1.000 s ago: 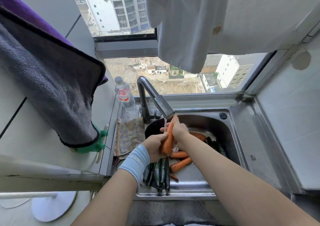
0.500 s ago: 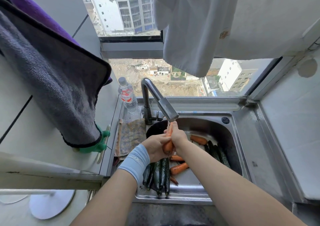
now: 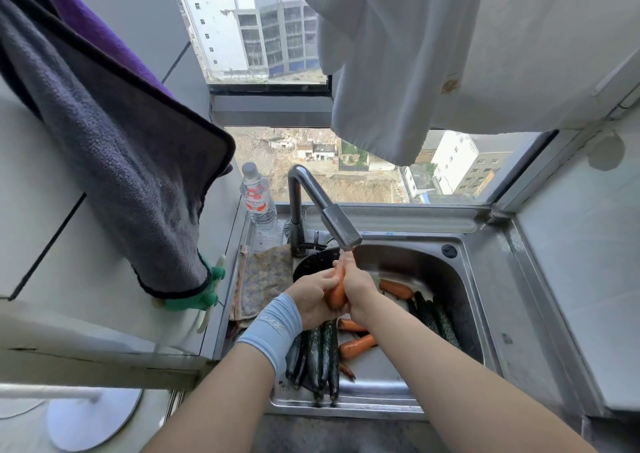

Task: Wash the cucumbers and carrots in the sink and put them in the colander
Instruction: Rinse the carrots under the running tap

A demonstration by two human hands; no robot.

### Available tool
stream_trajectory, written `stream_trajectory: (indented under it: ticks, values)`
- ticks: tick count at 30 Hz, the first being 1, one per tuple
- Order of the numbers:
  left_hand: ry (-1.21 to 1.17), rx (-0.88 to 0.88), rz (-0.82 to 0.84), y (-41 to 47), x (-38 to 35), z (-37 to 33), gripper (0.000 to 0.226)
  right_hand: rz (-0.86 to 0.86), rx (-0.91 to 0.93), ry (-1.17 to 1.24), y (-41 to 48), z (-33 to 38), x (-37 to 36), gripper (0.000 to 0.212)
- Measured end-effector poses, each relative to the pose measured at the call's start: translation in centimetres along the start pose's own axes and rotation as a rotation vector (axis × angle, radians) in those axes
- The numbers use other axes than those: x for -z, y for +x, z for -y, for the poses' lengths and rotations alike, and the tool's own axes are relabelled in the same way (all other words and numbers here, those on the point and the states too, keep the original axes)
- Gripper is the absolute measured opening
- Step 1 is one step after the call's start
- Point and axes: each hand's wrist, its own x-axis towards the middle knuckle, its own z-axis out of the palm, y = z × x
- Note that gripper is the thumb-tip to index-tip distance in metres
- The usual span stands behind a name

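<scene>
An orange carrot stands nearly upright under the running faucet, above the steel sink. My left hand grips its lower part and my right hand wraps its upper part. Several dark cucumbers lie at the sink's front left, and more cucumbers lie on the right. Other carrots rest on the sink floor, one carrot further back. A dark colander shows behind my hands, mostly hidden.
A water bottle stands left of the faucet. A patterned cloth lies on the sink's left ledge beside green rubber gloves. A grey towel hangs at left and a white cloth hangs overhead.
Both hands have kept the carrot under the water, sliding along it so less of its orange length shows. The view has shifted slightly toward the sink.
</scene>
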Motion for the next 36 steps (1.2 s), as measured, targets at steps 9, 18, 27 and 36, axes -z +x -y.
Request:
stream_trajectory:
  ticks: [9,18,27,36]
  values:
    - [0.160,-0.069,-0.207,-0.4,-1.0,0.4,0.025,0.033,-0.064,0.044,-1.0,0.1,-1.1,0.034]
    - [-0.016,0.006,0.005,-1.5,0.4,0.3,0.028,-0.146,-0.023,-0.031,-0.8,0.8,-1.6,0.074]
    - [0.270,-0.041,-0.122,-1.8,1.2,0.5,0.030,-0.068,-0.030,-0.064,-2.3,0.5,-1.8,0.044]
    - [0.570,-0.210,-0.452,-1.5,3.2,0.4,0.024,-0.131,-0.059,-0.072,-2.7,0.8,-2.0,0.061]
